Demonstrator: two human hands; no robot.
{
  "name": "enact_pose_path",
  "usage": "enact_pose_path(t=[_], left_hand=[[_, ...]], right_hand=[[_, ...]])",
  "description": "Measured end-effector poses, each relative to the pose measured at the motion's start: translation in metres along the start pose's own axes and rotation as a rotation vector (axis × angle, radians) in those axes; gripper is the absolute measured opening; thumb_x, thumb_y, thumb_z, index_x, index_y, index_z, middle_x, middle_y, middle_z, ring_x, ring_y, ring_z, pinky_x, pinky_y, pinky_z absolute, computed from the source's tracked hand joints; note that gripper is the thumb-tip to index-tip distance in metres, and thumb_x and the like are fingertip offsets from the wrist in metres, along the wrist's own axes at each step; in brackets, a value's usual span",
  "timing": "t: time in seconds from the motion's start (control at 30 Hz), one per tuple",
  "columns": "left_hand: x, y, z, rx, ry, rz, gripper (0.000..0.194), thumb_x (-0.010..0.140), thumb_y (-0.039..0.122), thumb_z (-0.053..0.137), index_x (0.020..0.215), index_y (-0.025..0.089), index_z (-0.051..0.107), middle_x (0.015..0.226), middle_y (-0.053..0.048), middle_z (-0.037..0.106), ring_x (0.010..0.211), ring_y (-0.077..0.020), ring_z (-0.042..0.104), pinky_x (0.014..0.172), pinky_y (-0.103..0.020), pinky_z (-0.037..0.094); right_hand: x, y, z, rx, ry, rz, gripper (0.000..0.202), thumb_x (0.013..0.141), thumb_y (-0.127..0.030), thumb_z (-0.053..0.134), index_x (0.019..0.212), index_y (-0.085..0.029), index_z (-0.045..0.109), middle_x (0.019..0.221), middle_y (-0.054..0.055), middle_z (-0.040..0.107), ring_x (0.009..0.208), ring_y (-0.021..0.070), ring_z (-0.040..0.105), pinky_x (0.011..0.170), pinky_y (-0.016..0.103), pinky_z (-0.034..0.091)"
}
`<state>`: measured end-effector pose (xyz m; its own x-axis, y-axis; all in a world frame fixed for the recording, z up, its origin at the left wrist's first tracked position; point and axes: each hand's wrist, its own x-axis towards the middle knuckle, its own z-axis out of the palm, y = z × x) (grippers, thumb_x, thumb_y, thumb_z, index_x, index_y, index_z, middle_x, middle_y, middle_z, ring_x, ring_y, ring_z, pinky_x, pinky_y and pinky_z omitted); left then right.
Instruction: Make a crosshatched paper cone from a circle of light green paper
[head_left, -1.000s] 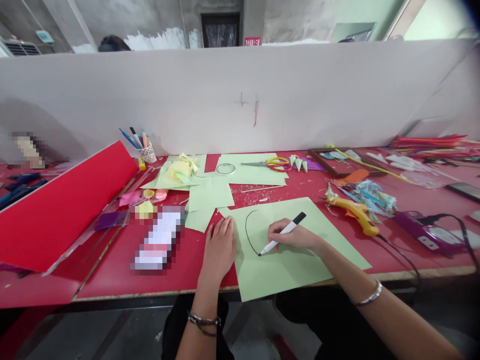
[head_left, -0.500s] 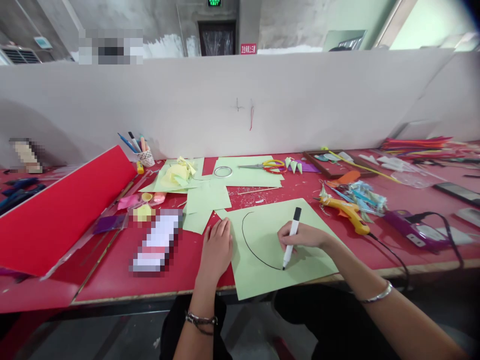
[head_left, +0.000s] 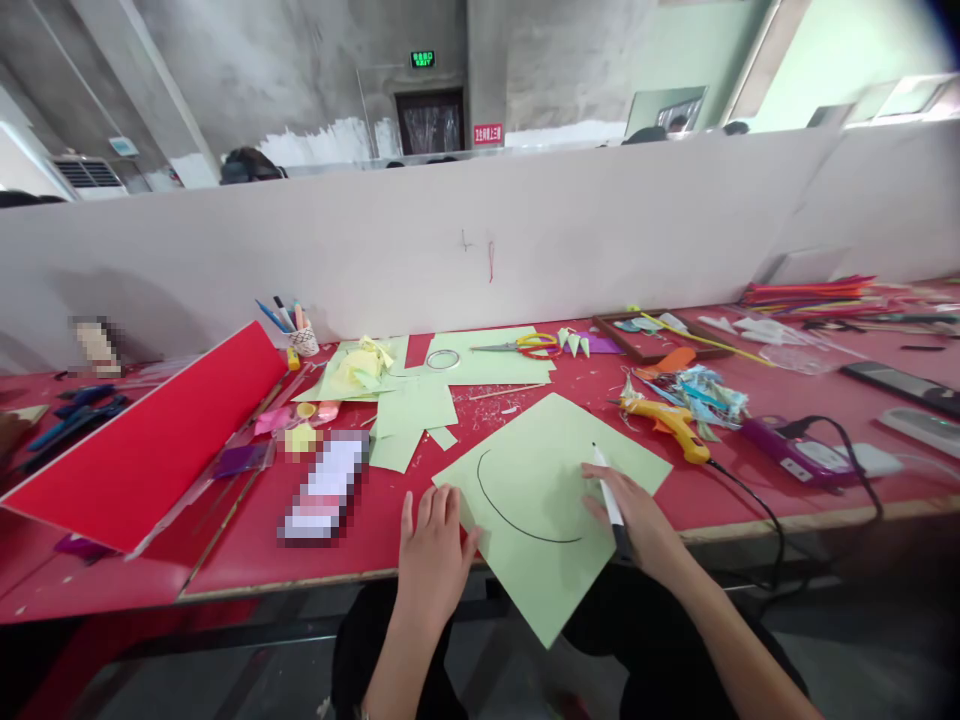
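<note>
A pale green sheet of paper (head_left: 544,480) lies turned cornerwise on the table, its near corner hanging past the front edge. Drawn on it is a curved black line (head_left: 517,515), open at the upper right. My right hand (head_left: 641,525) grips a white marker (head_left: 612,498) beside the sheet's right part; the uncapped black tip points up and away, apart from the line. My left hand (head_left: 436,550) lies palm down with fingers spread by the sheet's left edge, its thumb near or on the paper.
Behind the sheet are scissors (head_left: 517,344), a metal ring (head_left: 442,359) and green paper pieces (head_left: 412,420). A yellow glue gun (head_left: 671,420) with a cord lies to the right. Leftward are a phone (head_left: 326,487) and a red board (head_left: 165,440). A white partition (head_left: 375,240) stands behind.
The sheet has turned, bringing a corner toward me. The black line has grown longer to the right. My right hand has moved right and tipped the marker off the paper; my left fingers have spread.
</note>
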<state>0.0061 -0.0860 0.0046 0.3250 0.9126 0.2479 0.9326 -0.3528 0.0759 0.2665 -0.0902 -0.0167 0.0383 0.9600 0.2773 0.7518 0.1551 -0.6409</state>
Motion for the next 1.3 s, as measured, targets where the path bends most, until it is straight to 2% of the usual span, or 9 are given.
enact_pose_path(t=[0.1,0.23,0.33,0.5,0.67,0.73,0.87,1.13,1.3], left_hand=[[-0.016,0.001,-0.014,-0.053,-0.024,0.034,0.032,0.086,0.034,0.037,0.109,0.02,0.054,0.106,-0.009,0.059,0.105,-0.0242,0.05,0.1,-0.051,0.025],[-0.021,-0.014,-0.025,-0.173,-0.065,0.006,0.034,0.088,0.036,0.031,0.108,0.02,0.053,0.101,-0.007,0.059,0.096,-0.0205,0.054,0.086,-0.04,0.042],[-0.016,-0.029,-0.02,-0.221,-0.071,-0.075,0.035,0.088,0.034,0.029,0.113,0.019,0.049,0.111,-0.008,0.056,0.101,-0.02,0.052,0.081,-0.035,0.046],[-0.004,-0.041,-0.002,-0.302,-0.12,0.093,0.036,0.089,0.026,0.027,0.122,0.023,0.043,0.123,-0.003,0.052,0.113,-0.0158,0.045,0.095,-0.033,0.037],[0.013,-0.046,0.005,-0.297,-0.165,0.192,0.038,0.088,0.032,0.032,0.125,0.024,0.041,0.127,-0.003,0.047,0.117,-0.017,0.039,0.098,-0.035,0.034],[0.021,-0.049,0.005,-0.285,-0.207,0.23,0.04,0.087,0.036,0.035,0.125,0.026,0.041,0.131,-0.003,0.043,0.119,-0.0185,0.036,0.099,-0.037,0.032],[0.037,-0.056,0.006,-0.246,-0.259,0.283,0.044,0.086,0.041,0.036,0.128,0.029,0.037,0.135,-0.001,0.038,0.121,-0.0207,0.033,0.101,-0.041,0.028],[0.038,-0.056,0.008,-0.212,-0.228,0.293,0.043,0.086,0.035,0.034,0.129,0.029,0.036,0.135,0.0,0.038,0.119,-0.0206,0.034,0.101,-0.042,0.025],[0.038,-0.055,0.009,-0.213,-0.207,0.289,0.043,0.085,0.032,0.036,0.129,0.03,0.036,0.134,0.0,0.039,0.118,-0.0208,0.033,0.1,-0.041,0.027]], right_hand=[[-0.001,0.003,0.002,-0.091,-0.097,-0.087,0.027,0.078,-0.036,0.049,0.102,-0.024,0.05,0.12,0.01,0.054,0.115,0.029,0.044,0.097,0.05,0.027],[0.012,0.007,-0.006,-0.087,-0.312,-0.21,0.028,0.08,-0.035,0.048,0.105,-0.023,0.047,0.129,0.009,0.046,0.117,0.026,0.042,0.099,0.048,0.025],[0.029,0.007,-0.015,-0.052,-0.434,-0.24,0.028,0.08,-0.035,0.048,0.105,-0.022,0.047,0.126,0.009,0.049,0.11,0.0259,0.047,0.097,0.049,0.026],[0.063,0.006,-0.02,0.052,-0.472,-0.28,0.029,0.077,-0.039,0.051,0.099,-0.021,0.052,0.109,0.009,0.059,0.1,0.0255,0.051,0.088,0.043,0.036],[0.082,-0.011,0.0,0.409,-0.249,-0.143,0.032,0.083,-0.045,0.04,0.094,-0.019,0.053,0.089,0.007,0.058,0.079,0.0193,0.056,0.072,0.034,0.044],[0.082,-0.021,0.012,0.606,-0.227,-0.103,0.034,0.085,-0.045,0.036,0.095,-0.019,0.055,0.083,0.006,0.056,0.074,0.0167,0.056,0.072,0.033,0.045],[0.075,-0.039,0.032,0.82,-0.42,-0.038,0.031,0.084,-0.041,0.04,0.089,-0.016,0.059,0.073,0.004,0.056,0.064,0.0132,0.054,0.066,0.03,0.046],[0.078,-0.05,0.044,0.898,-0.752,-0.024,0.015,0.074,-0.029,0.058,0.077,-0.015,0.056,0.066,0.002,0.06,0.057,0.0097,0.056,0.053,0.021,0.042],[0.077,-0.052,0.046,0.87,-0.754,0.053,0.021,0.075,-0.035,0.055,0.069,-0.015,0.053,0.062,0.002,0.062,0.054,0.0114,0.058,0.051,0.023,0.045]])
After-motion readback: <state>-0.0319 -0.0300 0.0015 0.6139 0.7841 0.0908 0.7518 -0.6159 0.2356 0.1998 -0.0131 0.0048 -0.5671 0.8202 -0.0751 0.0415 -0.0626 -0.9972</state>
